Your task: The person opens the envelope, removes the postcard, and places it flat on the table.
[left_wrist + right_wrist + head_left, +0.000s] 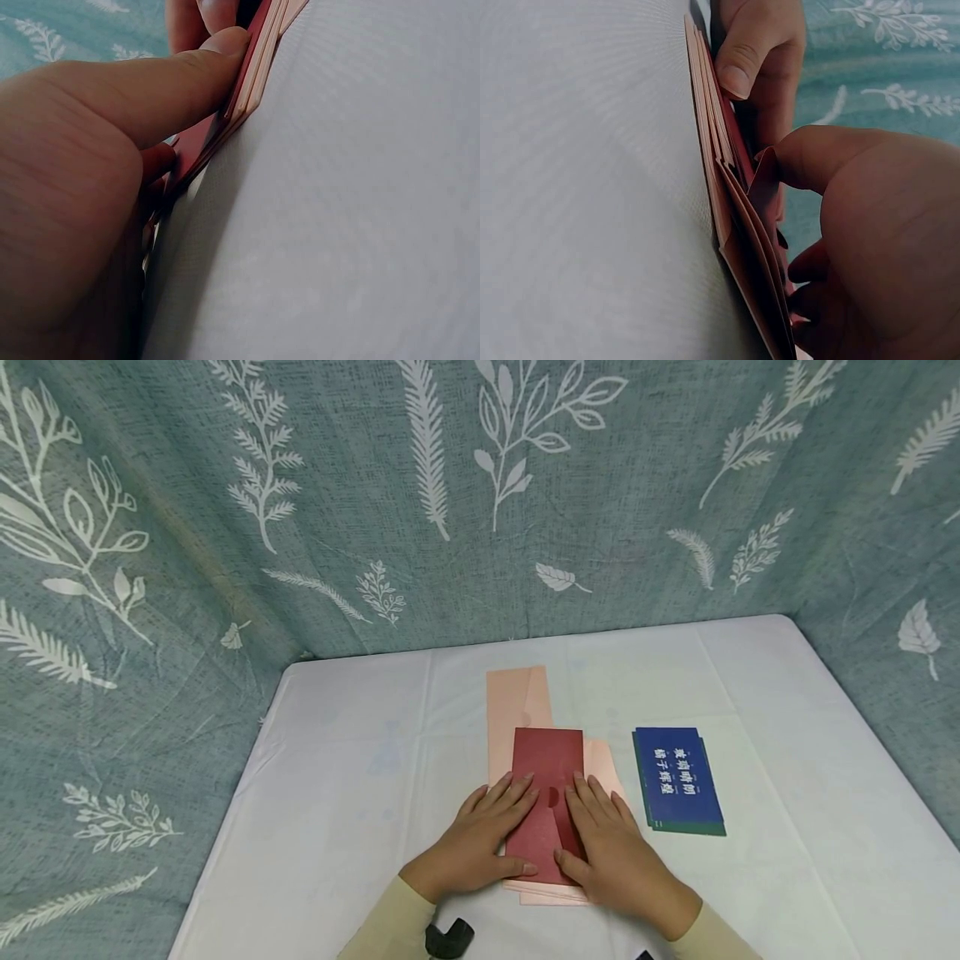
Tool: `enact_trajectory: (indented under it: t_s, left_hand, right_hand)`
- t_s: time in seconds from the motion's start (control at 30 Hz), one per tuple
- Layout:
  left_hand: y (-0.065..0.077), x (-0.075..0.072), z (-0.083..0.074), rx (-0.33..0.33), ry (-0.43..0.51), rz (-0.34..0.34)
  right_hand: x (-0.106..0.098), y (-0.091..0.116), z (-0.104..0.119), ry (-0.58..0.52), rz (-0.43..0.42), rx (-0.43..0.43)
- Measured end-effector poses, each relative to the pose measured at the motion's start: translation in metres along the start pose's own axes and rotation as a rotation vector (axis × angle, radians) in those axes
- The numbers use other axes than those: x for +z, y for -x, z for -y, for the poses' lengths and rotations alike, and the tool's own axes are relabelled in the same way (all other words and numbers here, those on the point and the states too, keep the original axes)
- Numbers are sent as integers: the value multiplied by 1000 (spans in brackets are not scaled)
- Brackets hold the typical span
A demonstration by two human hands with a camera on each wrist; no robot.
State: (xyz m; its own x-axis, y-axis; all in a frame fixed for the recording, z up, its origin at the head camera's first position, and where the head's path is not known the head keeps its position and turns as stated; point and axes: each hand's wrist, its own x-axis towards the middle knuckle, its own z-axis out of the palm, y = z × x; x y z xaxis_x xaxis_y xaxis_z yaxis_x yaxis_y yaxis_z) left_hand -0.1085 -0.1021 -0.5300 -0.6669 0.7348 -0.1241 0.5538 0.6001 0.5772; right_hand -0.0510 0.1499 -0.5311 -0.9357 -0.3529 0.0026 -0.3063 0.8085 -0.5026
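A dark red paper envelope [548, 756] lies lengthwise on top of several light pink envelopes [516, 697], whose edges stick out above, below and to the right. My left hand [483, 842] rests on the red envelope's left side with fingers stretched out. On its right side lies my right hand [617, 852], fingers extended. In the right wrist view, the right thumb [810, 157] touches a slightly raised flap of the red paper. The left thumb [187, 86] presses on the red envelope near its lower edge in the left wrist view.
To the right of the stack, a blue card [678, 768] with white characters lies on green-edged cards [701, 829]. All sit on a white-covered table [337, 777]. Teal curtains [360, 485] with white leaf patterns hang behind and at both sides. A black object [450, 938] shows by the left wrist.
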Motion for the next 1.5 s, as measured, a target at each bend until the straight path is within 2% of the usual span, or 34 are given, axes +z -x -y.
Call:
enact_trajectory:
  t_s: [1.5]
  left_hand:
    - [0,0,-1,-6,13,-4]
  right_hand:
    - [-6,0,0,-70,2,12]
